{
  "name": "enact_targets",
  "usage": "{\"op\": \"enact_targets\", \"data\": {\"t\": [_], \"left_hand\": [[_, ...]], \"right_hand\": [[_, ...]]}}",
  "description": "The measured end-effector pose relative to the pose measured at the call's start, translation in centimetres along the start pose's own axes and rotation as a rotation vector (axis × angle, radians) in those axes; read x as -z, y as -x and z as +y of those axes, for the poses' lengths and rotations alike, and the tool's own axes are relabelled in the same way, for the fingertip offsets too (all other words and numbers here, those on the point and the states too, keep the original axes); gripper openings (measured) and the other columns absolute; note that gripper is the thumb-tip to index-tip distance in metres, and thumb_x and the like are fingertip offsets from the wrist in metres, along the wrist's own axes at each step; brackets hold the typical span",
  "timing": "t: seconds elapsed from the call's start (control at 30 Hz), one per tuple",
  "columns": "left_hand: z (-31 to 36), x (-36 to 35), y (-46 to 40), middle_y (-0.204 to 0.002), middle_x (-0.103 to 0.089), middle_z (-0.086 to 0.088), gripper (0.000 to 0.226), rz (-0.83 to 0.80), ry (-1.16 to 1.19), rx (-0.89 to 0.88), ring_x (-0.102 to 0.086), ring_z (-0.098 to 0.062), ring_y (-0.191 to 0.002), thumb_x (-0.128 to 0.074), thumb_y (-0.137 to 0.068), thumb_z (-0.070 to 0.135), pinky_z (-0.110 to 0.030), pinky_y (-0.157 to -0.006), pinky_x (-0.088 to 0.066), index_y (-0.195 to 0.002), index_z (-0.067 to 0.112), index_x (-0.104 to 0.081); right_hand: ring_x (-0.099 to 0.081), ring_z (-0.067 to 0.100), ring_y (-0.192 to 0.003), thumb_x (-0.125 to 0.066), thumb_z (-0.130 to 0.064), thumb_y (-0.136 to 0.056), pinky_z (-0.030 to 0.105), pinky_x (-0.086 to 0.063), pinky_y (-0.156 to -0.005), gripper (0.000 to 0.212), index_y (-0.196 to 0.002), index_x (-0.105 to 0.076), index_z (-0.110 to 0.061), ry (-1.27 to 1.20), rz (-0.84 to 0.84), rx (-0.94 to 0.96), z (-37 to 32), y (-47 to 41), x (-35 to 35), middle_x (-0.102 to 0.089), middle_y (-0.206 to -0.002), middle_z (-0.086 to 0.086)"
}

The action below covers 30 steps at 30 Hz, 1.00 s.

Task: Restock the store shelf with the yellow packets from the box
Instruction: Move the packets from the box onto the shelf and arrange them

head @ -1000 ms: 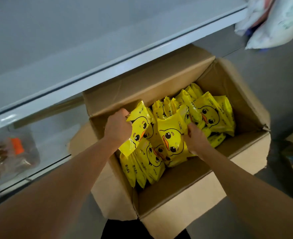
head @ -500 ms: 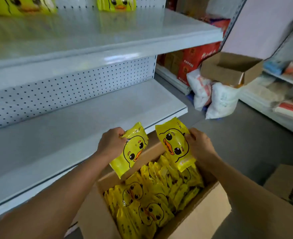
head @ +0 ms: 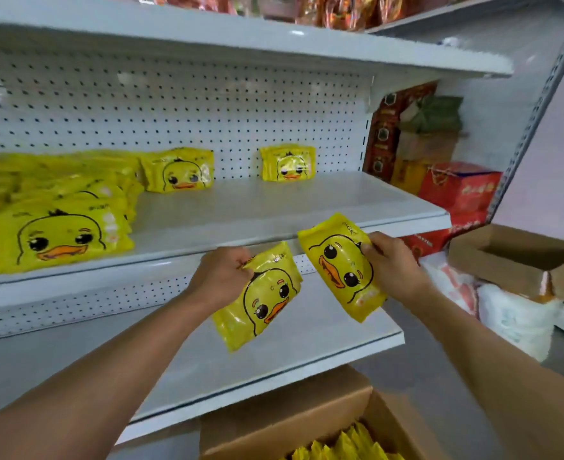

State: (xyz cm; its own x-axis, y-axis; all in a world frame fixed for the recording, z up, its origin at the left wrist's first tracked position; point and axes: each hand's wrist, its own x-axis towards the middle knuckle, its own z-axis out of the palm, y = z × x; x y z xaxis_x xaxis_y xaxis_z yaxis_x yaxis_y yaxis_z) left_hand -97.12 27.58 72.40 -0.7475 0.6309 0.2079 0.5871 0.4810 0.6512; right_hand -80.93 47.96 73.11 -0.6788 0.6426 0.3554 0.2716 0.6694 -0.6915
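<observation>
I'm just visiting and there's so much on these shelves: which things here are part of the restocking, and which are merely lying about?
Part of the job:
- left hand gripping a duck packet
- right hand gripping a second duck packet
- cardboard box of packets
- middle shelf with stocked duck packets

Just lying about:
- red cartons
- empty cardboard box
- white bags

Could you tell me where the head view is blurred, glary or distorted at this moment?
Head view: the stacked packets at far left are smeared; glare streaks the packet in the right hand; wide-angle distortion bends the upright at right; the box is cropped.
</observation>
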Motion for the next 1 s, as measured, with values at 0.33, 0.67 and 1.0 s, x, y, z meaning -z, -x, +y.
{"op": "enact_targets", "data": {"t": [0.33,0.67,1.0], "left_hand": [[1.4,9.0,-1.2,-0.078,-0.056,-0.008,0.008,0.297,-0.079,0.162,-0.048,-0.020,-0.075,-0.057,-0.087,0.008,-0.025,-0.063,-0.033,-0.079,0.010,-0.057],[-1.1,21.1,-6.8,-0.070,-0.054,-0.002,0.012,0.488,0.092,0.154,-0.044,-0.014,-0.055,-0.058,-0.087,0.005,-0.011,-0.036,-0.033,-0.092,0.012,-0.066],[-7.4,26.5,-13.6,-0.086,-0.059,-0.006,0.016,0.473,0.097,0.113,-0.049,-0.011,-0.061,-0.060,-0.088,0.006,-0.015,-0.049,-0.039,-0.082,0.021,-0.060]], "right_hand": [[-0.049,0.024,-0.072,-0.048,-0.009,-0.094,0.030,-0.036,-0.066,0.024,-0.073,-0.053,-0.018,-0.165,-0.114,0.226,-5.3,-9.5,-2.7,-0.055,-0.077,0.008],[-0.043,0.023,-0.070,-0.048,-0.014,-0.094,0.033,-0.032,-0.062,0.032,-0.065,-0.039,-0.024,-0.012,-0.162,0.424,-13.8,-17.6,-11.6,-0.044,-0.065,0.000],[-0.051,0.024,-0.074,-0.042,-0.017,-0.098,0.032,-0.042,-0.071,0.019,-0.085,-0.054,-0.024,0.174,-0.321,0.558,-19.5,-26.2,-22.6,-0.053,-0.078,0.000]]}}
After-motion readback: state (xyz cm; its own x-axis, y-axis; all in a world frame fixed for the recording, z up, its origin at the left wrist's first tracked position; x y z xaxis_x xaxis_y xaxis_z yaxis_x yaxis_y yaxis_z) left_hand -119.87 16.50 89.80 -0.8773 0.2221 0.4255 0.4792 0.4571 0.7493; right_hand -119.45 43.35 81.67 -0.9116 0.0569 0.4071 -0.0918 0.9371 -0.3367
